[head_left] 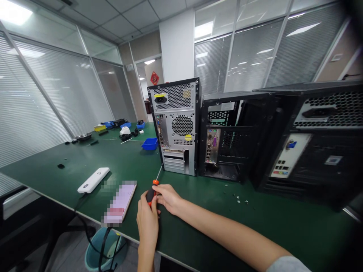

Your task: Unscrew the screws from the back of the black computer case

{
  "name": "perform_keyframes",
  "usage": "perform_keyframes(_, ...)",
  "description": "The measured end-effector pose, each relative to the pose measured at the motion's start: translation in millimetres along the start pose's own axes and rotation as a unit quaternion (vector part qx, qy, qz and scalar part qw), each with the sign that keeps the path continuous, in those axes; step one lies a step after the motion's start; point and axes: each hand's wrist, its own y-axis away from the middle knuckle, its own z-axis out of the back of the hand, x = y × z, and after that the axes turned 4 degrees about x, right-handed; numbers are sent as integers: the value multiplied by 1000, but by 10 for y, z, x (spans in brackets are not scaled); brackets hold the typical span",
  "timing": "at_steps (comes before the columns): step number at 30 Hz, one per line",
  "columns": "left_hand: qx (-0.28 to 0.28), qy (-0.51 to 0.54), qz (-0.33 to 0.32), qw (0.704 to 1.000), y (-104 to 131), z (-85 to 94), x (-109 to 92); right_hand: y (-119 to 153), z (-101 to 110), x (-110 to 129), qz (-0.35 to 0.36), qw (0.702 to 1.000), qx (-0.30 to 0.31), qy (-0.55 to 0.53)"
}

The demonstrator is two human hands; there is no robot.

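A screwdriver [151, 193] with a black and orange handle slants up from the hands, its thin shaft pointing to the lower left corner of a silver computer case [170, 130]. Whether the tip sits in a screw there is too small to tell. Around the rear of the handle, my left hand [148, 217] is closed. My right hand [168, 197] pinches the handle's side near the orange collar. The case stands upright, its back panel facing me, with a fan grille and slot covers showing.
Two black computer cases [227, 132] stand to the right, several loose screws [238, 200] lying before them. A phone [121, 202] and a white power bank [94, 180] lie left on the green table [56, 185]. Behind is a blue tray [149, 144]; a teal bin [93, 253] is below.
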Motion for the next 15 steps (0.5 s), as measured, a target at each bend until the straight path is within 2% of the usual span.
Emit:
perform_keyframes(4, -47, -94, -25, 994, -31, 4, -11, 3, -19, -9, 8, 1000, -15, -8)
perform_keyframes(9, -86, -195, -55, 975, -7, -12, -148, -16, -32, -7, 4, 1000, -13, -12)
perform_keyframes(15, -97, -227, -68, 967, 24, -16, -242, -38, 8, 21, 1, 1000, 6, 0)
